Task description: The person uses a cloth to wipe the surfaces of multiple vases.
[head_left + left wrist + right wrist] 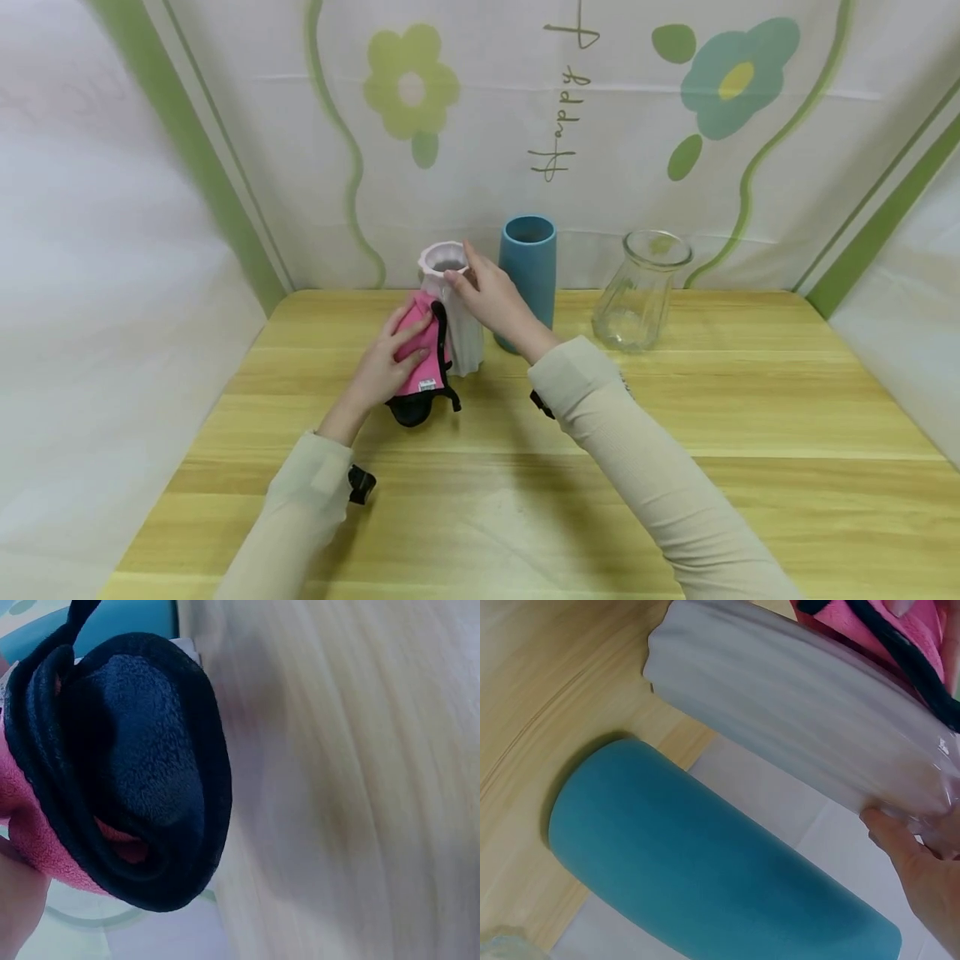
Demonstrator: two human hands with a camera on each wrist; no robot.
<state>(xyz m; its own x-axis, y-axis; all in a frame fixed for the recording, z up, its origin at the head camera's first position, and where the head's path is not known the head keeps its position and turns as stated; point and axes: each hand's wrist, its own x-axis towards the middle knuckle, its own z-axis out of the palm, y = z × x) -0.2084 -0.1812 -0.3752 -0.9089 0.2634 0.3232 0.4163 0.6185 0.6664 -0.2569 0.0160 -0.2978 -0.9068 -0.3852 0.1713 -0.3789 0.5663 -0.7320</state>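
My left hand point(382, 364) holds a folded pink cloth point(422, 346) with black edging against the left side of a white fluted vase point(467, 337). In the left wrist view the cloth's dark fuzzy underside point(142, 742) fills the left part. My right hand point(495, 292) grips the vase near its scalloped rim, thumb on the near side. The right wrist view shows fingertips point(889, 832) at the vase's neck, with the vase's ribbed wall point(780, 705) standing beside the cloth.
Just right of the white vase stands a taller blue vase point(534, 275), close to my right hand. A clear glass vase point(633, 304) is farther right. All stand on a wooden table point(480, 517), in front of a flower-printed white curtain point(480, 125).
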